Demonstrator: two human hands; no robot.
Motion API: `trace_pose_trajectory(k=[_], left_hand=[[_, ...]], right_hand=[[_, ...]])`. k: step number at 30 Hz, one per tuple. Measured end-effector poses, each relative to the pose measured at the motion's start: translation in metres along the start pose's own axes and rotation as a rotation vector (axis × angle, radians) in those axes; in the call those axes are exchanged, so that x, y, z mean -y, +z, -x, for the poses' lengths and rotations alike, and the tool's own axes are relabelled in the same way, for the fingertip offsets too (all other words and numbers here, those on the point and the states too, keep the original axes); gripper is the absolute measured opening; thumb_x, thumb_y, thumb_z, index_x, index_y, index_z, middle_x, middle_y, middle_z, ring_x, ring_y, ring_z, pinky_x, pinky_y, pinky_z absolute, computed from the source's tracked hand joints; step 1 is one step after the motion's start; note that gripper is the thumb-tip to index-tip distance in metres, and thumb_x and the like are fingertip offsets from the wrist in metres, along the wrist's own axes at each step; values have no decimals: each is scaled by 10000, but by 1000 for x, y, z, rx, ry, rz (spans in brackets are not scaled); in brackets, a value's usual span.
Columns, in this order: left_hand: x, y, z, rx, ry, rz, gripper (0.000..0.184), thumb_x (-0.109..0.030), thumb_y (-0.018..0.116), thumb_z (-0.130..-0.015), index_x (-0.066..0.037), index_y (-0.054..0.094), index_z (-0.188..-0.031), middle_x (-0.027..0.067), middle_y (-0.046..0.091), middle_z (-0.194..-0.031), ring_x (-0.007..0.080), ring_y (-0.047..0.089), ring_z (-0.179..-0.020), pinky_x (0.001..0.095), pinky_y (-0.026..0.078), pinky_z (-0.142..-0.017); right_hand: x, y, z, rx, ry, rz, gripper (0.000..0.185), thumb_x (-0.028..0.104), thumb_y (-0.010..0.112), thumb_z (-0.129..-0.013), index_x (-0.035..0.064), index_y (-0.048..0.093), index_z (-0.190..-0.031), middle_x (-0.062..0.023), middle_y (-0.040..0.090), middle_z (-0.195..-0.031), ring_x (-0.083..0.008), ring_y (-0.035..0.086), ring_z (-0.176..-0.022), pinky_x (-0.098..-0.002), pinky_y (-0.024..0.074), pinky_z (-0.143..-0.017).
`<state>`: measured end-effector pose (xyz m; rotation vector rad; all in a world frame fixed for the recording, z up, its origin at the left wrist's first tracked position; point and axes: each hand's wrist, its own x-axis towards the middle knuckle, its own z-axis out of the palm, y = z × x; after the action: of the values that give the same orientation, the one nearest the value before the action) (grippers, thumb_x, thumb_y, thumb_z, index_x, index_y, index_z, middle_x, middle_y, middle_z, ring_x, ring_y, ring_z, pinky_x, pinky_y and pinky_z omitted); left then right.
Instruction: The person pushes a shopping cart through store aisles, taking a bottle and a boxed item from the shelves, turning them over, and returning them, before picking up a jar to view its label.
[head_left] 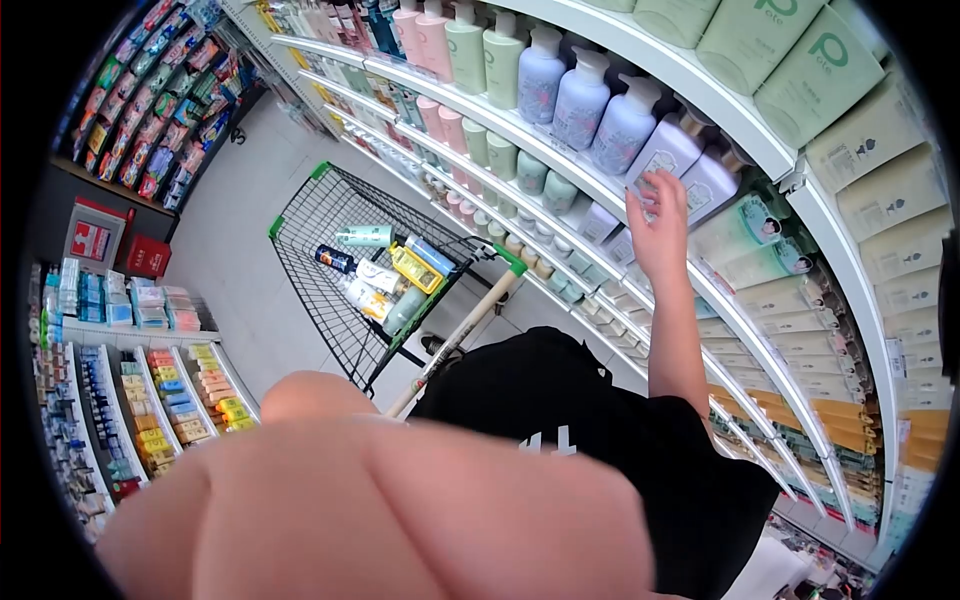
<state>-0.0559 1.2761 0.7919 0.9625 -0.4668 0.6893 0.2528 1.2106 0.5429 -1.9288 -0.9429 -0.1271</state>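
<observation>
My right hand [657,212] reaches up to the shelf on the right, its fingers loosely bent and apart. It is at the front of a lilac pump bottle [672,150]; whether the fingertips touch it I cannot tell. Beside that bottle is a second lilac bottle [712,183], and to the left stand blue-violet pump bottles [626,128]. Very close to the camera, my left hand [400,510] fills the lower part of the view, large and blurred. Its fingertips are out of sight.
A green-trimmed wire shopping cart [325,290] stands in front of me, holding several bottles and packs, including a yellow bottle [415,268]. Its pale handle [460,335] is near my body. White shelves [590,175] curve along the right. More stocked shelves [140,340] stand at the left.
</observation>
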Motion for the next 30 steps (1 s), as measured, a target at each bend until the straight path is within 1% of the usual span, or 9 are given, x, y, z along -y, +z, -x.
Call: trace_pose_trajectory(k=[4,6,8,11,15,20,23,27,30], left_hand=[[-12,-10,-13,-195,283,-349,252,-88,878,-772,-174,657,-857,-35,586,-825,68,594,-745,236,458,-650],[-24,-22,-19,-313,382,-695,263,-343,816,-867,-172,644,-970,-61,513,-861,88,460,-812,273,370,-758],[-24,-48,-34,-229,465,-826,322,-447,742,-922,-154,639,-1007,-68,541,-906,91,461,-832,310,365,-787],[-19,-55,-46,-231,628,-987,333,-425,702,-932,-114,674,-1051,-31,607,-953,117,480,-876,338,364,-810],[-19,-53,-49,-115,701,-1147,306,-377,705,-930,-96,676,-1047,-13,621,-955,128,504,-883,334,385,-812],[0,-50,-51,279,691,-1450,273,-318,709,-929,-72,679,-1043,9,639,-957,141,534,-890,329,412,-815],[6,-48,-49,414,639,-1493,253,-283,712,-928,-58,681,-1041,22,650,-958,149,553,-895,325,428,-817],[18,-49,-49,480,623,-1518,227,-236,715,-927,-40,683,-1037,40,664,-960,159,577,-901,321,450,-820],[32,-45,-52,512,591,-1513,209,-201,718,-926,-26,684,-1034,54,675,-962,167,595,-906,318,466,-822]], right_hand=[[-6,0,13,21,53,-11,364,151,701,-953,50,614,-1292,-157,513,-1403,-241,663,-1056,-360,540,-912],[-10,0,17,28,58,-15,360,153,701,-954,52,617,-1289,-158,514,-1402,-240,663,-1057,-359,539,-913],[-13,1,20,56,104,-27,388,174,710,-936,29,612,-1283,-183,500,-1409,-264,654,-1076,-388,548,-919],[-20,5,25,50,120,-22,356,158,697,-959,35,616,-1284,-169,509,-1409,-248,664,-1071,-366,540,-916],[-17,7,27,72,115,-13,361,165,698,-960,32,616,-1285,-172,507,-1412,-248,666,-1079,-364,540,-919],[-14,10,26,89,134,-25,383,191,700,-951,29,613,-1287,-183,488,-1423,-261,645,-1073,-395,545,-900],[-18,13,27,98,136,-10,378,189,699,-951,30,615,-1283,-180,489,-1424,-260,643,-1075,-396,544,-901],[-28,14,27,76,55,67,369,187,700,-949,29,620,-1274,-172,498,-1418,-258,645,-1075,-393,543,-909],[-25,14,27,78,124,-11,369,192,701,-947,27,624,-1268,-171,505,-1412,-257,648,-1063,-388,543,-914]])
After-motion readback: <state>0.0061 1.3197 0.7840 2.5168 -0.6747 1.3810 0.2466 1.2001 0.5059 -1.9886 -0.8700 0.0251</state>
